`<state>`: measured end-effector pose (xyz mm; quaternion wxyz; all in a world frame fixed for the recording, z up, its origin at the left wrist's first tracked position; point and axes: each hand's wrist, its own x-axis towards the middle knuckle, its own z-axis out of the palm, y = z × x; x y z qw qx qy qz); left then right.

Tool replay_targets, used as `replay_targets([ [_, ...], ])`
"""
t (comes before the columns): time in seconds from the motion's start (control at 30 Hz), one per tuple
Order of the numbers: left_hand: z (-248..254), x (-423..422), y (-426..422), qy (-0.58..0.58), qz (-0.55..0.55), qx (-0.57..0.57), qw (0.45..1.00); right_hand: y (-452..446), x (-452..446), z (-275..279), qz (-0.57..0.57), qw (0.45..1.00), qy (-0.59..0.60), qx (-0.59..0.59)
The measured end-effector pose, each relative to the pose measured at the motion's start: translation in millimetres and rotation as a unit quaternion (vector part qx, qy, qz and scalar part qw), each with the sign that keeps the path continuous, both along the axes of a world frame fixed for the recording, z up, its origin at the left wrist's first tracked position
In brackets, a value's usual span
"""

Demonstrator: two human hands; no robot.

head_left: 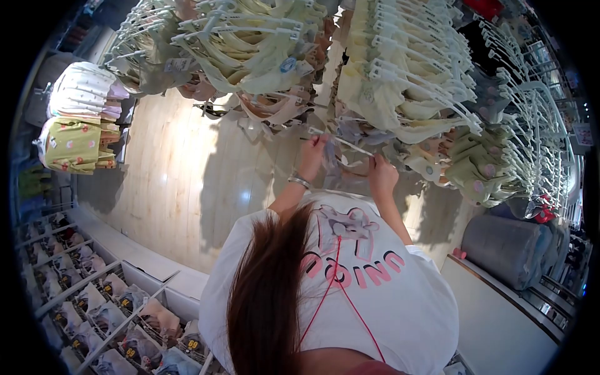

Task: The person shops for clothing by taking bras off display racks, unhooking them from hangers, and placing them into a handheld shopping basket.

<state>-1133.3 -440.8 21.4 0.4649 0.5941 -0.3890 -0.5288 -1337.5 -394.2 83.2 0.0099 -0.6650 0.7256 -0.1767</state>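
Long brown hair [269, 287] and a white printed T-shirt [406, 306] fill the bottom of my view, with a red cord [338, 262] across the chest. Straight out past the shirt, the thin white hanger [349, 144] lies between the two hands, held up in the air. Its long axis runs crosswise, slanting from upper left down to the right, so I judge its right end to be the one nearer the body. The left hand [312, 156], with a bracelet [299, 182] at its wrist, is closed to a fingertip pinch at the left end; the right hand [383, 175] pinches at the right end. A pale garment [337, 167] shows just below the bar, but I can't make out whether it is clipped on.

Beneath is a wooden floor [175, 194], lit in patches. Just beyond the hands, I see cream garments [406, 69] packed on racks, and a row of white hangers [531, 150] stands to the right. Lower left, a divided bin [147, 275] holds folded underwear [161, 317]; lower right, a grey bundle [509, 250] rests beside a white cabinet [500, 306].
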Motion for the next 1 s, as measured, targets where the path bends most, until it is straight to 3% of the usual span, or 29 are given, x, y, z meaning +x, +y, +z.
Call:
replay_targets([
  [0.17, 22.4, 17.4, -9.2, -0.04, 0.02, -0.017, 0.999, -4.7, -1.6, 3.0, -0.022, 0.999, 0.031, 0.029],
  [0.27, 16.8, 26.1, -10.3, 0.023, -0.013, 0.019, 0.999, -7.3, -3.1, 8.3, -0.014, 0.999, 0.011, 0.038],
  [0.37, 10.9, 22.6, -12.3, 0.02, 0.048, -0.057, 0.997, -9.7, -2.8, 12.2, 0.004, 1.0, 0.008, 0.03],
  [0.47, 2.9, 36.1, -14.1, -0.021, -0.038, -0.022, 0.999, -10.9, -8.7, 21.3, 0.015, 1.0, -0.024, 0.012],
  [0.5, 10.0, 33.0, -12.6, -0.076, 0.019, -0.088, 0.993, -11.0, -10.5, 25.2, 0.015, 0.999, -0.027, 0.013],
  [0.53, 28.3, 27.4, -10.0, -0.13, 0.074, -0.155, 0.977, -12.0, -12.5, 30.0, 0.015, 0.999, -0.031, 0.013],
  [0.6, 69.8, 25.9, -11.0, -0.28, 0.075, -0.264, 0.92, -17.8, -15.4, 36.2, 0.022, 0.999, -0.035, 0.013],
  [0.67, 111.4, 34.4, -11.1, -0.46, -0.034, -0.336, 0.821, -21.2, -19.7, 40.6, 0.034, 0.999, -0.033, 0.02],
  [0.77, 123.0, 26.8, -23.5, -0.512, -0.195, -0.452, 0.704, -28.6, -18.3, 61.5, 0.042, 0.995, -0.068, 0.067],
  [0.87, 96.5, 28.6, -29.6, -0.517, -0.262, -0.379, 0.721, -31.9, -23.9, 89.8, 0.077, 0.992, -0.068, 0.073],
  [0.93, 103.1, 29.6, -30.2, -0.49, -0.226, -0.42, 0.729, -26.7, -31.2, 108.9, 0.075, 0.95, -0.286, 0.1],
  [1.0, 107.9, 31.5, -29.0, -0.451, -0.197, -0.445, 0.748, -20.1, -42.2, 122.6, 0.105, 0.885, -0.431, 0.14],
])
